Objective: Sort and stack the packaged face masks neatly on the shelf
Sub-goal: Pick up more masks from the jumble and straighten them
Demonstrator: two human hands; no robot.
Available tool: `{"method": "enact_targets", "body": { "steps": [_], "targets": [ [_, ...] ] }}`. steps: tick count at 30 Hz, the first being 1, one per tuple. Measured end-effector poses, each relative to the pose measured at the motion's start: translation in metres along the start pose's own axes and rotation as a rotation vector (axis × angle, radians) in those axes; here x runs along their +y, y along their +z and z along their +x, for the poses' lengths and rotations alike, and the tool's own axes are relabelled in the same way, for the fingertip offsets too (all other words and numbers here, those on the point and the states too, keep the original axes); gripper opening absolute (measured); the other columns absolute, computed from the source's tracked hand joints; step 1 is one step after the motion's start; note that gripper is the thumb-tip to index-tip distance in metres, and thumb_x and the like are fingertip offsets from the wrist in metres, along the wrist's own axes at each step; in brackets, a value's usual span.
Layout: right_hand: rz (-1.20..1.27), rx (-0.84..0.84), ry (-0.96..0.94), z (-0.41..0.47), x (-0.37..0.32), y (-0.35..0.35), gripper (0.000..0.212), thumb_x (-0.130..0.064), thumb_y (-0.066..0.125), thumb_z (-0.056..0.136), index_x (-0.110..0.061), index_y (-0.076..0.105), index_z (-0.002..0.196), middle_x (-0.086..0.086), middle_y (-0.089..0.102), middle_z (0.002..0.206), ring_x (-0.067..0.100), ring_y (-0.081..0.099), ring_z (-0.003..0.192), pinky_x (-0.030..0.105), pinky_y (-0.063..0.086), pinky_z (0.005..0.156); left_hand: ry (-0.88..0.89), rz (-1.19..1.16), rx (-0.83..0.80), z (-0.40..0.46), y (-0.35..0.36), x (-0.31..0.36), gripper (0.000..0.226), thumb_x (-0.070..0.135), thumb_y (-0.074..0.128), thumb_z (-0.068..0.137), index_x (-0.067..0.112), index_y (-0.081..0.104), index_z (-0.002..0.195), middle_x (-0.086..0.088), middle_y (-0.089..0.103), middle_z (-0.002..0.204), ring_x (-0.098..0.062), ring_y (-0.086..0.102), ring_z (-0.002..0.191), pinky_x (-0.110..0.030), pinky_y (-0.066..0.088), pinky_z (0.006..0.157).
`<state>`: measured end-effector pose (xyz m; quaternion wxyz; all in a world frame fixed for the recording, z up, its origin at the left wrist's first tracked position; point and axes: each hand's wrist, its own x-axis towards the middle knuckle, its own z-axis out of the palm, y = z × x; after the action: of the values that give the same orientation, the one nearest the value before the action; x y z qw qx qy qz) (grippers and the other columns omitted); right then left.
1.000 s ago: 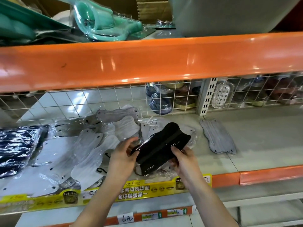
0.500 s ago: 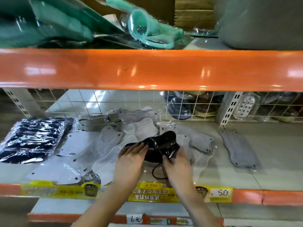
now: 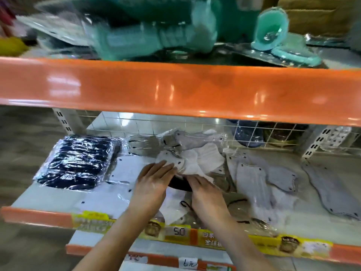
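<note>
Below, price tag (image 3: 179,231) "50", label (image 3: 188,263) "6元"

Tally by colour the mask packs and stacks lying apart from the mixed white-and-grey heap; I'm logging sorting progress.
Dark navy stack: 1
Black pack, between left hand and right hand: 1
Grey pack alone at far right: 1
Total: 3
The mixed heap overlaps too much to count.

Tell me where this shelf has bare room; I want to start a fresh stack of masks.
Bare shelf board shows at the far right, around the lone grey mask and back toward the wire grid. The middle is crowded with loose white and grey packets under both hands, bordered left by the dark navy stack.
</note>
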<state>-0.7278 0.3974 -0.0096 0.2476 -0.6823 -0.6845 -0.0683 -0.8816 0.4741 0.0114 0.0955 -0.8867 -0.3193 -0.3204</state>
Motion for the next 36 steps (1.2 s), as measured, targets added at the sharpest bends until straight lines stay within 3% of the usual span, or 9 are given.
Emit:
{"method": "enact_targets", "body": {
  "steps": [5,9,14,19,24,28,36],
  "targets": [
    [-0.008,0.013,-0.020,0.032,-0.042,0.028,0.057,0.003,0.075,0.046,-0.010,0.067,0.100,0.005,0.065,0.095,0.025,0.064,0.079,0.031,0.055,0.061,-0.081,0.078,0.001,-0.014,-0.011,-0.051,0.044,0.005,0.039,0.066,0.009,0.074,0.092,-0.004,0.072,0.093,-0.027,0.067,0.084,-0.035,0.045,0.076],
    [0.027,0.007,0.001,0.052,-0.074,0.050,0.057,0.006,0.077,0.046,-0.007,0.067,0.100,0.007,0.062,0.098,0.028,0.063,0.082,0.035,0.056,0.067,-0.126,0.100,0.051,-0.029,-0.016,-0.091,0.040,0.003,0.042,0.069,0.010,0.073,0.092,-0.002,0.070,0.091,-0.027,0.064,0.081,-0.036,0.039,0.075],
    [0.027,0.017,-0.008,0.068,-0.114,0.069,0.053,0.005,0.066,0.052,-0.008,0.064,0.103,0.007,0.062,0.097,0.028,0.063,0.083,0.035,0.053,0.068,-0.177,0.119,0.104,-0.046,-0.024,-0.137,0.037,0.003,0.045,0.071,0.008,0.075,0.091,-0.005,0.072,0.091,-0.028,0.066,0.082,-0.035,0.039,0.075],
    [0.055,0.036,-0.029,0.079,-0.152,0.089,0.049,0.004,0.075,0.057,-0.010,0.063,0.102,0.003,0.063,0.095,0.022,0.060,0.085,0.032,0.050,0.072,-0.228,0.099,0.046,-0.069,-0.038,-0.181,0.040,0.005,0.051,0.065,0.010,0.075,0.096,-0.002,0.073,0.101,-0.020,0.057,0.094,-0.034,0.037,0.081],
    [0.083,0.007,-0.022,0.090,-0.190,0.105,0.048,0.005,0.078,0.054,-0.014,0.067,0.097,0.000,0.067,0.088,0.022,0.064,0.078,0.029,0.052,0.068,-0.313,0.090,-0.065,-0.089,-0.054,-0.219,0.044,0.011,0.047,0.066,0.015,0.075,0.101,0.003,0.072,0.107,-0.021,0.064,0.097,-0.033,0.037,0.083],
    [0.146,-0.007,-0.036,0.096,-0.215,0.113,0.057,0.007,0.077,0.053,-0.015,0.068,0.105,0.000,0.071,0.099,0.021,0.067,0.087,0.028,0.054,0.074,-0.362,0.060,-0.079,-0.100,-0.062,-0.242,0.046,0.018,0.042,0.069,0.014,0.074,0.102,0.000,0.071,0.108,-0.024,0.063,0.096,-0.035,0.045,0.078],
    [0.228,-0.251,-0.069,0.092,-0.239,0.140,0.047,0.001,0.045,0.080,-0.007,0.062,0.123,0.008,0.062,0.126,0.027,0.056,0.117,0.038,0.045,0.098,-0.405,0.138,-0.172,-0.131,-0.054,-0.267,0.050,0.016,0.036,0.062,0.010,0.076,0.093,-0.005,0.072,0.097,-0.029,0.066,0.090,-0.037,0.041,0.077]
  ]
}}
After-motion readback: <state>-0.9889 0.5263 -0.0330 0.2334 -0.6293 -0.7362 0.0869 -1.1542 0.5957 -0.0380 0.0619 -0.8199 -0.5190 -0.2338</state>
